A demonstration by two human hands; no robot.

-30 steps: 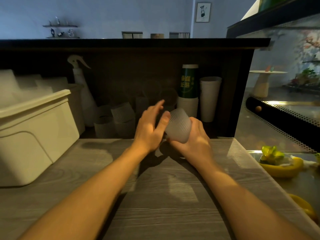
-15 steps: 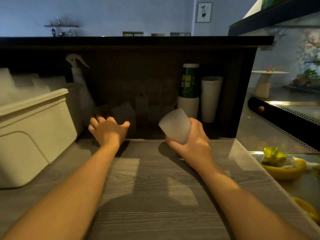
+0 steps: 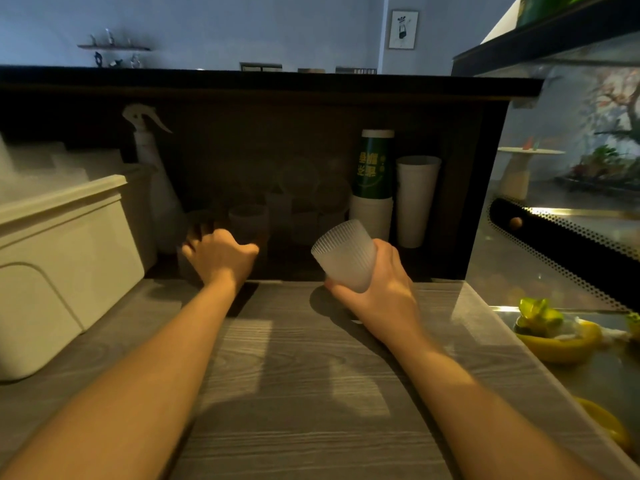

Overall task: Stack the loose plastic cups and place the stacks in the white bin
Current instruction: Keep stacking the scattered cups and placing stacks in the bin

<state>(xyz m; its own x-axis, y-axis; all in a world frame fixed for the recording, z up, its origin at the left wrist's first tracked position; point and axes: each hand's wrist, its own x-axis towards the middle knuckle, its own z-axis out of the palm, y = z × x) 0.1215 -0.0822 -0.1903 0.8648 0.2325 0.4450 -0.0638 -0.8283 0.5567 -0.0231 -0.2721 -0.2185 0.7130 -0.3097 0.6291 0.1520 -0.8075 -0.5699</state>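
Observation:
My right hand (image 3: pixel 384 289) grips a frosted ribbed plastic cup (image 3: pixel 344 254), tilted with its mouth toward the upper left, above the grey wooden counter (image 3: pixel 294 375). My left hand (image 3: pixel 220 254) reaches into the dark recess at the back. Its fingers curl down over a loose ribbed cup (image 3: pixel 185 268) that is mostly hidden under the palm. Another ribbed cup (image 3: pixel 247 221) stands just behind that hand. Several more clear cups show faintly in the shadow. The white bin (image 3: pixel 62 265) sits at the left edge of the counter.
A white spray bottle (image 3: pixel 152 174) stands between the bin and the loose cups. A green paper cup stack (image 3: pixel 374 168) and a tall white cup (image 3: pixel 415 199) stand at the back right. A dark shelf overhangs the recess. Yellow dishes (image 3: pixel 557 341) lie at the right.
My left hand left the held cup, swung left into the recess and curled its fingers over a loose cup. My right hand kept its cup almost still.

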